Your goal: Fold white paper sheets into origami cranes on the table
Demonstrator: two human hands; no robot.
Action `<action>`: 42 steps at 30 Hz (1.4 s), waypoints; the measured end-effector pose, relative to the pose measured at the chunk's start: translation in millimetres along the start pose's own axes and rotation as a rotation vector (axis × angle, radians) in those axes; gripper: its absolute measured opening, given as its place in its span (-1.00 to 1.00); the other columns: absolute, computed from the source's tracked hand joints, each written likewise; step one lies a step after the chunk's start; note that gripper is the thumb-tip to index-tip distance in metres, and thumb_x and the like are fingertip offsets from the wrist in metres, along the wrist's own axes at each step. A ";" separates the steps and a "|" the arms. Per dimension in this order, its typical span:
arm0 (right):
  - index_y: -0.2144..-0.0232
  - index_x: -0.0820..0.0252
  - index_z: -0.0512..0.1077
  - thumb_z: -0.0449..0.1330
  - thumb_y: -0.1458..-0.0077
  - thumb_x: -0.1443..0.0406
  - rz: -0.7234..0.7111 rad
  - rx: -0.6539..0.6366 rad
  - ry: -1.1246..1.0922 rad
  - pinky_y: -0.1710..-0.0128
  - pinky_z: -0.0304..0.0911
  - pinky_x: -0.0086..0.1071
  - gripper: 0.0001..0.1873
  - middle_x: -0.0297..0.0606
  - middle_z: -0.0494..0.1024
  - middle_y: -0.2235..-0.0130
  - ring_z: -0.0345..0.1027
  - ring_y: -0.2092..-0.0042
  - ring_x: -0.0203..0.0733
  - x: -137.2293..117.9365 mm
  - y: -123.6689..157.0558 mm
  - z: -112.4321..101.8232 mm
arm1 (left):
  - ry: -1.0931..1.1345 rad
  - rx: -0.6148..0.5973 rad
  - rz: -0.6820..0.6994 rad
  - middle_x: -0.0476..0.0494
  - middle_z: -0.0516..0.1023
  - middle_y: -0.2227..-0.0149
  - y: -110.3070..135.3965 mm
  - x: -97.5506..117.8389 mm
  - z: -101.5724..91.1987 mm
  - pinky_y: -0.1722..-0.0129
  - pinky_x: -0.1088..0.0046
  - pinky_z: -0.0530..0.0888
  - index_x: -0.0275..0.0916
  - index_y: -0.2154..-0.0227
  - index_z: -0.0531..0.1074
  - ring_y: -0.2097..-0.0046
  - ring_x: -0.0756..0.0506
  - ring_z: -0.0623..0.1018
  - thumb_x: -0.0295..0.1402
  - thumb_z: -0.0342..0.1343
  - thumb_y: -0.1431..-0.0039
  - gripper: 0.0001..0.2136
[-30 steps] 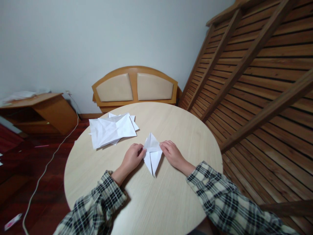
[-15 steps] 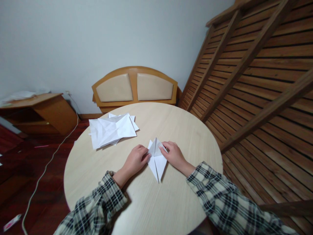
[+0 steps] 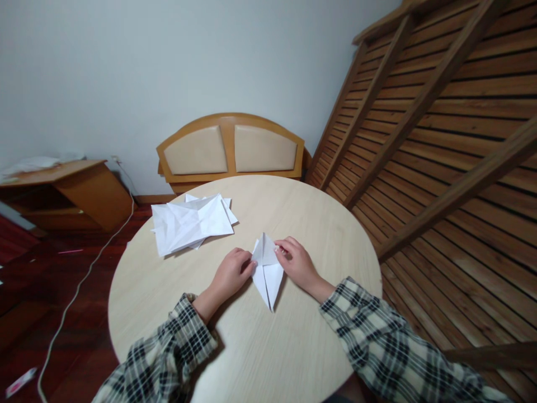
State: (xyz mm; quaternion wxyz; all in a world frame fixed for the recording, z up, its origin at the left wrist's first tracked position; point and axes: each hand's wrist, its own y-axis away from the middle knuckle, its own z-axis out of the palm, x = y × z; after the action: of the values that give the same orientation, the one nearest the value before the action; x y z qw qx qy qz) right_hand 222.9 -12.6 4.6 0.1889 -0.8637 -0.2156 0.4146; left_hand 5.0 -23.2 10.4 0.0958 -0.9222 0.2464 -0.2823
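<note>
A white folded paper (image 3: 267, 271), kite-shaped with its long point toward me, lies on the round pale wooden table (image 3: 293, 341). My left hand (image 3: 231, 272) is curled, its fingertips pinching the paper's left corner. My right hand (image 3: 295, 263) pinches the right corner and the upper flap, which stands up a little. Both arms wear plaid sleeves.
A loose stack of creased white sheets (image 3: 191, 223) lies at the table's far left. A padded wooden chair back (image 3: 230, 148) stands behind the table. Slatted wooden panelling (image 3: 440, 140) rises at the right. A low wooden cabinet (image 3: 71, 190) and a cable (image 3: 79, 285) are on the floor at the left.
The paper has shifted slightly right and toward me, and my right hand has lifted and folded its upper flap inward. My left hand followed, staying on the left corner.
</note>
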 end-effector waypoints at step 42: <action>0.32 0.13 0.47 0.29 -0.14 0.31 0.022 -0.187 0.050 0.11 0.21 -0.24 -0.95 -0.29 0.52 0.25 0.34 0.14 -0.14 10.1 1.6 7.6 | 0.075 0.060 -0.090 -0.17 0.49 0.37 0.7 -7.2 0.9 0.20 0.25 0.41 -0.22 0.44 0.41 0.23 -0.18 0.46 -0.31 0.01 -0.24 -0.82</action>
State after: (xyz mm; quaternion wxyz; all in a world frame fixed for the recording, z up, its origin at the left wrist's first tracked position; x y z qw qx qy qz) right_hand 222.8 -7.5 -7.1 0.1080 -0.8900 -0.2389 0.3730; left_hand 0.0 -20.1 6.1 0.1011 -0.9178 0.1995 -0.3280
